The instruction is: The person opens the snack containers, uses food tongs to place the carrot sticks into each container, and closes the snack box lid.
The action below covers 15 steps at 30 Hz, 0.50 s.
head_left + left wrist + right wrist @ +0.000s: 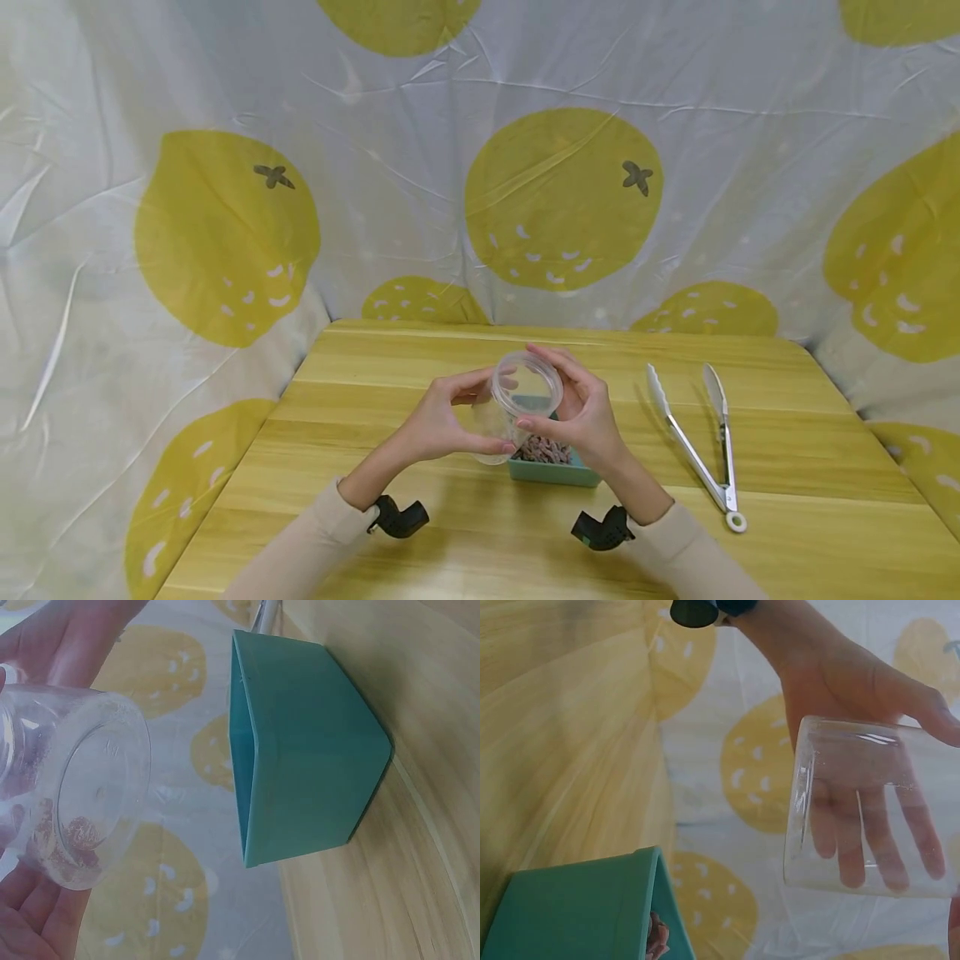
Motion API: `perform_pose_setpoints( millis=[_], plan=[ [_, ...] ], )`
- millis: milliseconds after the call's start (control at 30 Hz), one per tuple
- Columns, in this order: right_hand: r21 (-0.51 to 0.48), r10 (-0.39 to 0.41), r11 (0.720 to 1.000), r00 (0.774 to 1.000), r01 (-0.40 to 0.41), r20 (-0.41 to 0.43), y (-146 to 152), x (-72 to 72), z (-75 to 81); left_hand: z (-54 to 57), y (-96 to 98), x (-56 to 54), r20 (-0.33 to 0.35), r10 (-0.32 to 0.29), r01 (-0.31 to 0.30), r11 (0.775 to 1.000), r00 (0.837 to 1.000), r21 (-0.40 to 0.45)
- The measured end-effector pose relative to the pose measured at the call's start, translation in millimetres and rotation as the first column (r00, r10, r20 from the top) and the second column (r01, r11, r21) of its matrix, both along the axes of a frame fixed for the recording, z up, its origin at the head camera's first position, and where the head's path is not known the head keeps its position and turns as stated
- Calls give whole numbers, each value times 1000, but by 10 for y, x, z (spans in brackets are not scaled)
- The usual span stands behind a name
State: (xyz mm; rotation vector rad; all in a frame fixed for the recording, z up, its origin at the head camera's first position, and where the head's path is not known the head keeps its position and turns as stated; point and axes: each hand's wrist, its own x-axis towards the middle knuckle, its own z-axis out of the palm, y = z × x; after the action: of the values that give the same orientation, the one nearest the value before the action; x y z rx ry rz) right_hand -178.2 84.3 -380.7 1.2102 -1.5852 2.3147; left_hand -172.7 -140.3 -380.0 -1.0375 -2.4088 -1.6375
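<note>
Both hands hold a clear plastic jar [489, 421], tilted with its round mouth up toward the head camera. My left hand [431, 427] grips the jar's body, thumb on the near side and fingers behind. At the rim, my right hand [594, 421] has its thumb in front and fingers on the far side. Through the see-through wall [855, 825], the left fingers show in the right wrist view. Below the jar sits a teal box [555, 475] with many small brownish, twisted pieces [545, 450] inside. In the left wrist view, the jar's base [97, 787] faces the box.
Metal tongs [705, 458] with pale tips lie spread on the wooden table [390, 354], right of the box. A lemon-print cloth [390, 167] hangs behind and at the sides. Black devices [401, 517] are strapped at both wrists.
</note>
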Motion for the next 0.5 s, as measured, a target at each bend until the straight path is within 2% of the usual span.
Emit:
perform_pose_setpoints(
  millis=[200, 500],
  plan=[
    [7, -1, 1000, 1000, 1, -5, -2, -9, -3, 4, -11, 17, 24, 15, -15, 1000, 1000, -13],
    [37, -32, 999, 999, 31, 11, 13, -10, 31, -7, -31, 13, 23, 46, -46, 999, 999, -19]
  ],
)
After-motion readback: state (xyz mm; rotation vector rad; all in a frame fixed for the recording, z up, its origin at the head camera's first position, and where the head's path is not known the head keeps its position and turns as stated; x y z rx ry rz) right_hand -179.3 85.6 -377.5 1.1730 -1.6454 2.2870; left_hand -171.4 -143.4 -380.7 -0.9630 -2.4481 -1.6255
